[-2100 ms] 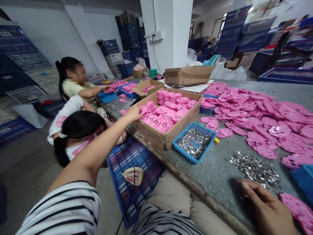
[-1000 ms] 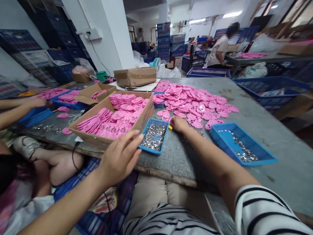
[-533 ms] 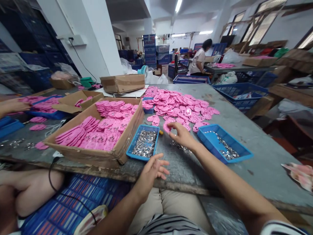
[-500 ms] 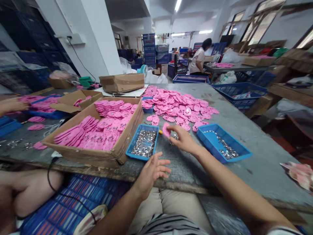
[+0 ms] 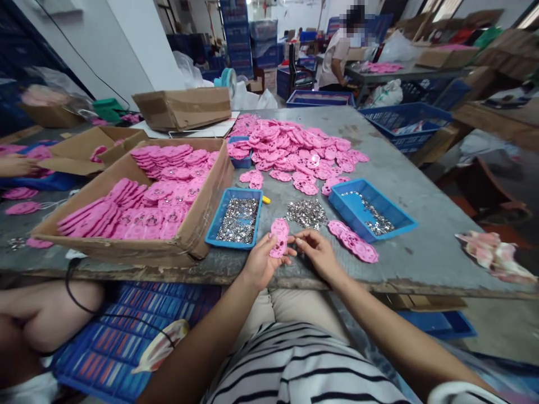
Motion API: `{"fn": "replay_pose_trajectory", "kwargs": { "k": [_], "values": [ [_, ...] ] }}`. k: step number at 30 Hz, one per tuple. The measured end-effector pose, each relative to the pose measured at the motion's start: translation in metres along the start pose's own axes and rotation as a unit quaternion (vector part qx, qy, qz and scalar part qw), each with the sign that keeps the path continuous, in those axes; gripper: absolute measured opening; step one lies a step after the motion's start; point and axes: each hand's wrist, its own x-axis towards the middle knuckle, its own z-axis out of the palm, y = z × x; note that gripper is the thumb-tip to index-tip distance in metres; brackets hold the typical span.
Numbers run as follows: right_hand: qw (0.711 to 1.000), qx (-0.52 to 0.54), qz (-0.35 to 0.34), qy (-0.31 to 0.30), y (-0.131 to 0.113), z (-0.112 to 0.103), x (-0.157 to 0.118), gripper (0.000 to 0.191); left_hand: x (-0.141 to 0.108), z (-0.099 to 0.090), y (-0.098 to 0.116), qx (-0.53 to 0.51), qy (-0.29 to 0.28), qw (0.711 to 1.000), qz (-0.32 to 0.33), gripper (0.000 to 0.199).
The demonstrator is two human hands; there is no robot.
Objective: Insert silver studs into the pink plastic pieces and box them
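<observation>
In my left hand (image 5: 260, 262) is a flat pink scalloped piece (image 5: 279, 235), pinched between thumb and fingers, its face with small dark holes turned up. Close to that piece's right edge, my right hand (image 5: 316, 252) has thumb and fingertips drawn together; whatever they hold is too small to make out. Beyond both hands lies a heap of small shiny metal parts (image 5: 306, 212). A blue tray (image 5: 209, 234) of similar metal parts stands left of the hands. On the right, a short row of overlapping pink pieces (image 5: 353, 241) lies beside my right forearm.
A cardboard box (image 5: 191, 238) of stacked pink pieces stands left. Behind the metal heap spreads a large pile of pink pieces (image 5: 295, 146). A second blue tray (image 5: 398, 224) holds some metal parts. Another person's hand (image 5: 19, 165) shows far left; a person (image 5: 332, 62) stands in the background.
The pink piece has passed from my right hand into my left, which was open. My right hand has drawn back toward me and pinched its fingertips. The view has tilted down.
</observation>
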Motion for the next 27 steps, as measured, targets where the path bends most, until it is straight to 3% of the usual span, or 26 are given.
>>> {"fn": "replay_pose_trajectory", "kwargs": {
  "k": [3,10,14,16,19,23,27],
  "values": [
    [0.998,0.039,0.047,0.004,0.006,0.003,0.002,0.027,0.005,-0.004,-0.003,-0.023,0.004,1.0,-0.004,0.02],
    [0.997,0.022,0.064,-0.034,0.0,0.0,0.0,0.024,-0.002,-0.01,-0.005,-0.018,-0.02,0.999,0.031,0.035],
    [0.997,-0.018,0.059,0.051,0.004,-0.023,0.006,0.022,-0.006,-0.01,-0.004,-0.018,-0.027,0.999,0.028,0.042],
    [0.991,-0.054,0.058,0.106,0.01,-0.038,0.009,0.02,-0.006,-0.01,-0.004,-0.013,-0.033,0.999,0.024,0.043],
    [0.982,-0.118,0.069,0.133,0.019,-0.055,0.008,0.016,-0.006,-0.012,-0.005,0.002,-0.038,0.999,0.021,0.044],
    [0.959,-0.244,0.045,0.138,0.021,-0.063,0.004,0.012,-0.005,-0.014,-0.006,0.014,-0.038,0.999,0.021,0.041],
    [0.895,-0.437,0.03,0.079,0.009,-0.059,0.011,0.018,-0.005,-0.015,-0.006,0.004,-0.03,0.999,0.023,0.039]
  ]
}}
